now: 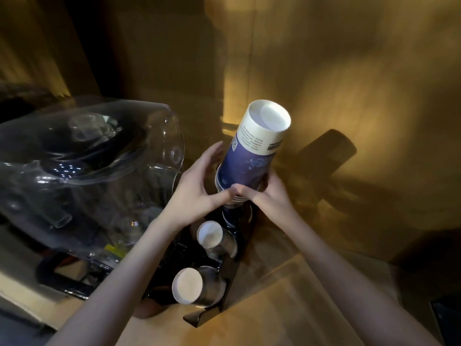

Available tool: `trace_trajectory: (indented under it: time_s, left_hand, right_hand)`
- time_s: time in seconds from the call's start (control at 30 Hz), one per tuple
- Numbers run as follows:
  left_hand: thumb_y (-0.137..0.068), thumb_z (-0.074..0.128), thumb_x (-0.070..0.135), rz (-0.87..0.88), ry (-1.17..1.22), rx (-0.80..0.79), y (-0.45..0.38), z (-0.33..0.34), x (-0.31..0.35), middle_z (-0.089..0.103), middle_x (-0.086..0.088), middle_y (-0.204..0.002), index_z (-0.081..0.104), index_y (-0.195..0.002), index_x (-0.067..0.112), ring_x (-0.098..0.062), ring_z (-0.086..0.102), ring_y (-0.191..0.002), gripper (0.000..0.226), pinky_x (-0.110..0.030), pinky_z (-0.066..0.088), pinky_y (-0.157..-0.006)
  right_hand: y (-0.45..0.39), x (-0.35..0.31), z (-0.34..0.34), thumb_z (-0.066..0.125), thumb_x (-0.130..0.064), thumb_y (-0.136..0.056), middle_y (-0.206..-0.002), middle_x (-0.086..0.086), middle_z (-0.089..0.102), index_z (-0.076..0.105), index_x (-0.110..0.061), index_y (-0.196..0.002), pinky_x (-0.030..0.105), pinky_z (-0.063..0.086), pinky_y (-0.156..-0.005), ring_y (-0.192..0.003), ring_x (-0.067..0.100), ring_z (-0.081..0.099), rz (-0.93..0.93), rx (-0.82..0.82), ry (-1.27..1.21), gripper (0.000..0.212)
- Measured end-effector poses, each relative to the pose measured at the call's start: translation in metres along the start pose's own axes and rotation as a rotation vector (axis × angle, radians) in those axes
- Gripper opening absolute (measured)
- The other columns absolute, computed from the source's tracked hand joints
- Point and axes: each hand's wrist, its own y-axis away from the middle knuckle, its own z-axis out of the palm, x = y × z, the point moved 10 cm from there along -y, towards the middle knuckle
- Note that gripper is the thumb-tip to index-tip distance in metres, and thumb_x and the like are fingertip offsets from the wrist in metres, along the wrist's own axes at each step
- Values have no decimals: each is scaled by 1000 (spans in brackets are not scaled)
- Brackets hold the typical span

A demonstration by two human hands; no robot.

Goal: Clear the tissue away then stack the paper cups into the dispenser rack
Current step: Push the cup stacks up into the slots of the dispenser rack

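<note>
A stack of blue-and-white paper cups (252, 151) stands upside down, tilted to the right, over the far slot of the black dispenser rack (232, 268). My left hand (199, 188) and my right hand (267, 193) both grip the stack's lower rims, thumbs nearly touching. Two more slots of the rack hold upside-down cup stacks: a middle one (209, 234) and a near one (187, 285), white bases facing me. No tissue is in view.
A large clear plastic water jug (87, 171) lies on a dark stand to the left, close to my left forearm. The rack stands on a wooden counter (287, 308) against a wooden wall. A dark object (446, 315) sits at the right edge.
</note>
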Motion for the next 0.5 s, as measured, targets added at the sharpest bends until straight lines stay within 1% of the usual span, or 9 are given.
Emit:
trace_trajectory:
  time_s: [0.03, 0.07, 0.17, 0.2, 0.23, 0.33, 0.37, 0.43, 0.5]
  left_hand:
    - [-65, 70, 44, 12, -19, 15, -3, -5, 5, 43, 3, -141, 26, -138, 30, -4, 42, -128, 86, -28, 37, -108]
    - [-65, 71, 44, 23, -38, 35, -7, -9, 10, 44, 6, -138, 26, -138, 30, -1, 43, -126, 86, -23, 37, -106]
    - [-68, 75, 36, 56, -98, 98, -17, -21, 23, 47, 8, -135, 28, -138, 24, 5, 44, -121, 85, -10, 37, -100]
    - [-68, 76, 34, 65, -125, 115, -19, -23, 26, 47, 8, -135, 29, -138, 23, 5, 44, -120, 85, -8, 36, -99]
    - [-68, 76, 34, 73, -156, 132, -20, -25, 28, 47, 9, -135, 29, -137, 23, 5, 43, -119, 85, -5, 35, -97]
    - [-65, 78, 35, 77, -235, 177, -23, -26, 31, 49, 7, -134, 33, -136, 24, 1, 42, -120, 85, -6, 32, -96]
    - [-64, 79, 34, 75, -248, 186, -23, -25, 30, 51, 6, -132, 36, -135, 24, -1, 44, -119, 84, -5, 32, -96]
    - [-61, 80, 35, 73, -278, 195, -24, -24, 27, 54, 8, -127, 40, -132, 23, -3, 47, -116, 82, 0, 29, -93]
    - [-60, 81, 35, 70, -306, 199, -24, -23, 24, 56, 7, -123, 42, -129, 21, 0, 46, -111, 80, 8, 23, -87]
  right_hand:
    - [-4, 2, 2, 78, -61, -44, -130, -5, 55, 42, -28, -127, 26, 46, -96, -116, 6, 54, 4, 8, 0, 97]
    - [-7, 4, 3, 78, -62, -44, -128, -8, 55, 42, -31, -126, 21, 45, -93, -115, 4, 53, 3, 10, -4, 95]
    - [-12, 11, 12, 81, -55, -49, -116, -20, 55, 42, -46, -117, 5, 42, -81, -104, -13, 52, -8, -18, 27, 79]
    - [-13, 13, 14, 81, -53, -50, -114, -21, 55, 42, -46, -117, 0, 41, -78, -101, -16, 52, -13, -27, 45, 78]
    - [-13, 16, 15, 82, -52, -50, -114, -19, 56, 43, -42, -119, -3, 40, -76, -100, -16, 52, -17, -31, 66, 80]
    - [-14, 23, 20, 81, -50, -50, -116, -10, 58, 44, -27, -125, -6, 37, -72, -96, -19, 52, -25, -57, 95, 87]
    - [-14, 25, 21, 79, -51, -49, -117, -9, 58, 43, -25, -125, -5, 38, -72, -98, -16, 53, -18, -63, 100, 88]
    - [-14, 28, 23, 79, -51, -49, -122, -4, 59, 42, -22, -128, -2, 40, -77, -107, -1, 55, -16, -75, 114, 91]
    - [-13, 26, 25, 80, -46, -52, -123, 0, 60, 43, -20, -127, 6, 44, -82, -113, 9, 56, -35, -90, 128, 87]
